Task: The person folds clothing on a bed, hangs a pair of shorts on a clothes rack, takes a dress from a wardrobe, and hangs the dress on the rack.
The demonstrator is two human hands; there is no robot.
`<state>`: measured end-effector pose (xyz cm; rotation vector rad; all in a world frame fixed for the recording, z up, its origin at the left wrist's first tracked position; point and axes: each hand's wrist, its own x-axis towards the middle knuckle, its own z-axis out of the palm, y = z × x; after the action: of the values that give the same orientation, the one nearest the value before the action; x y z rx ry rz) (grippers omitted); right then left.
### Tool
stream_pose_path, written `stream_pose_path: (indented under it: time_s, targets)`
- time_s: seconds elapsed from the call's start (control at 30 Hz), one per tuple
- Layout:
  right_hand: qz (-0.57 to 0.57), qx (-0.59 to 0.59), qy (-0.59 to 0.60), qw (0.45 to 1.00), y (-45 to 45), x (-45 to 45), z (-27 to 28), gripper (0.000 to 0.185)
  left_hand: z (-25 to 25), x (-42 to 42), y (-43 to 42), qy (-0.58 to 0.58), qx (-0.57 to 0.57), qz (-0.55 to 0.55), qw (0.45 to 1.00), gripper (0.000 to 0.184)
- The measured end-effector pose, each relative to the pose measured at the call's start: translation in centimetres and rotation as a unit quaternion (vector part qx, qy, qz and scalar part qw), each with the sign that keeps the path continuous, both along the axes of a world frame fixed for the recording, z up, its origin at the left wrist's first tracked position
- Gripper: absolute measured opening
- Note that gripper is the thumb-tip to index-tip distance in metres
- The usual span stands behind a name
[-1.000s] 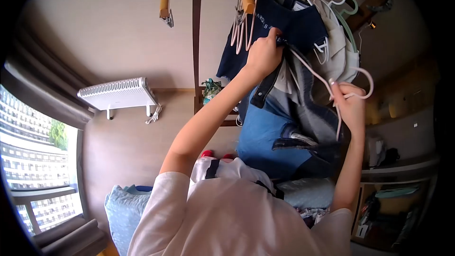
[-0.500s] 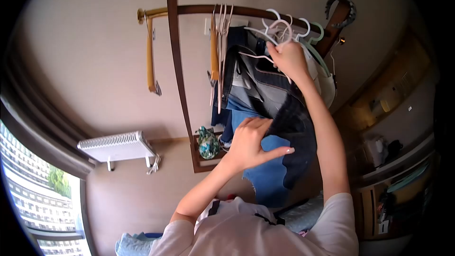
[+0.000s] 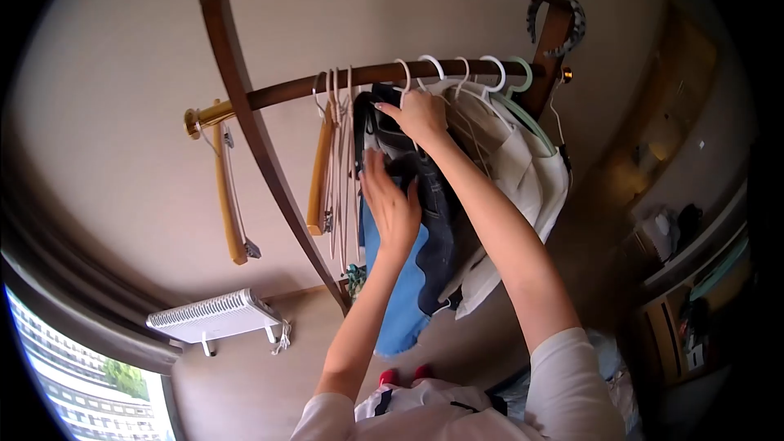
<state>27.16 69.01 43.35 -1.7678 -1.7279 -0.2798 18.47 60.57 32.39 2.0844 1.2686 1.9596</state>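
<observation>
My left hand (image 3: 394, 214), fingers outstretched, is by the dark denim garment (image 3: 438, 249) hanging below the wooden rail (image 3: 282, 92). My right hand (image 3: 422, 118) is at its top; I cannot tell whether it pinches anything. A lopsided tug could slip the denim off its hanger (image 3: 406, 73).

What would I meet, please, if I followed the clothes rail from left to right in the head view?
Left wooden hanger → right wooden hanger → thin pale hangers → dark denim garment → white clothes.
</observation>
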Motion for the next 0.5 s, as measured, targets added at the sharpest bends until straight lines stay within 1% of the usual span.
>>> stream_pose_path:
  time_s: [0.03,0.07,0.1,0.13,0.17,0.2,0.23,0.27,0.3,0.33,0.37,0.4,0.43,0.47,0.5]
  targets:
    - [0.052,0.05,0.006,0.997,-0.1,0.5,-0.7,0.053,-1.1,0.1,-1.6,-0.031,-0.043,-0.007,0.999,0.067]
    - [0.088,0.064,0.031,0.994,-0.7,1.4,-1.7,0.051,-3.1,0.0,-2.8,-0.06,-0.023,-0.023,0.998,0.068]
    - [0.09,0.036,0.087,0.991,-2.9,1.2,-1.9,0.054,-4.8,0.0,-4.9,-0.104,-0.059,-0.06,0.991,0.078]
    - [0.116,0.04,0.133,0.984,-5.7,1.3,-2.3,0.057,-6.2,0.0,-6.6,-0.114,-0.04,-0.11,0.987,0.088]
    - [0.138,0.072,0.141,0.978,-8.9,1.3,-2.7,0.055,-7.7,0.5,-8.0,-0.097,-0.068,-0.111,0.987,0.093]
    - [0.159,0.13,0.144,0.968,-11.7,1.5,-3.8,0.05,-9.0,1.4,-8.7,-0.08,-0.095,-0.114,0.986,0.098]
    - [0.174,0.089,0.199,0.96,-15.3,1.6,-4.2,0.047,-10.9,2.1,-8.5,-0.111,-0.112,-0.109,0.981,0.099]
    - [0.188,0.084,0.224,0.953,-17.7,2.3,-6.8,0.043,-13.6,2.8,-7.8,-0.138,-0.134,-0.114,0.975,0.1]
    - [0.192,0.05,0.261,0.945,-20.4,3.2,-9.4,0.039,-18.1,3.3,-6.5,-0.218,-0.224,-0.14,0.94,0.093]
    - [0.18,0.017,0.278,0.943,-23.6,4.3,-10.4,0.034,-16.5,3.7,-6.9,-0.298,-0.248,-0.109,0.915,0.081]
    - [0.17,-0.013,0.266,0.949,-26.1,5.9,-12.4,0.032,-20.0,2.6,-5.7,-0.176,-0.257,-0.015,0.95,0.067]
    - [0.142,-0.062,0.328,0.932,-29.2,8.0,-14.5,0.031,-24.3,1.3,-4.4,0.001,-0.193,0.054,0.98,0.041]
    - [0.131,-0.076,0.38,0.912,-31.5,9.5,-18.0,0.028,-32.5,-2.3,-1.3,0.053,-0.143,0.115,0.982,0.031]
    - [0.061,-0.119,0.406,0.904,-34.8,11.6,-19.8,0.023,-34.6,-3.8,-1.6,0.1,-0.227,0.088,0.965,0.031]
    - [0.003,-0.075,0.442,0.894,-37.6,13.3,-23.3,0.02,-38.0,-5.4,-0.6,0.096,-0.155,0.072,0.981,0.032]
